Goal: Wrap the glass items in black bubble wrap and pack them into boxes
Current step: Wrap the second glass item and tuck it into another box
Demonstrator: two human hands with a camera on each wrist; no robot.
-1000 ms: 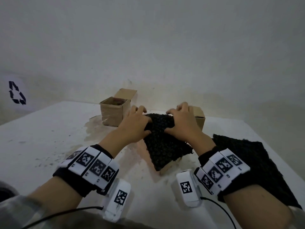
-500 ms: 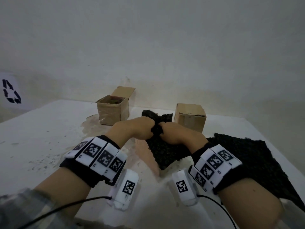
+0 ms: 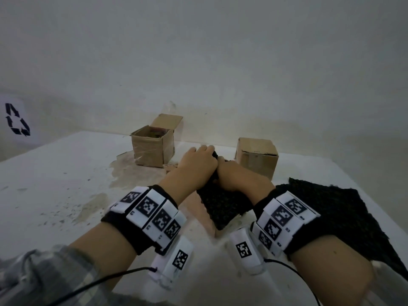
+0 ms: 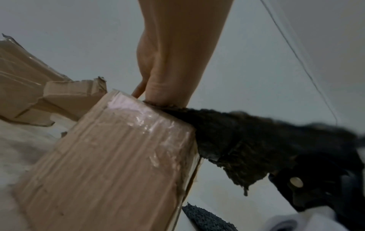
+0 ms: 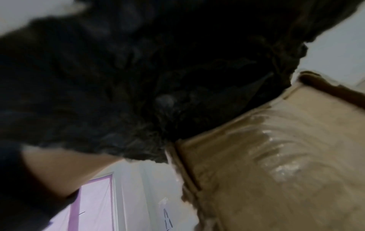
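Note:
A sheet of black bubble wrap (image 3: 223,204) is bunched over the open top of a taped cardboard box (image 3: 199,209) at the table's middle. My left hand (image 3: 198,164) curls over the far top of the bundle and grips it. My right hand (image 3: 238,177) grips the wrap just beside it, and the two hands touch. In the left wrist view the wrap (image 4: 247,148) spills over the box's upper edge (image 4: 118,156) under my left hand (image 4: 173,62). In the right wrist view the dark wrap (image 5: 138,70) fills the frame above the box (image 5: 276,156). No glass item shows.
An open cardboard box (image 3: 152,149) stands at the back left by the wall and a closed one (image 3: 256,157) at the back right. A spare sheet of black wrap (image 3: 331,213) lies under my right forearm. The white table (image 3: 55,184) is stained at its middle.
A second ago both hands lay spread on the wrap. They have since gathered its edges inward into a bunch, and my left hand now sits over the top of it.

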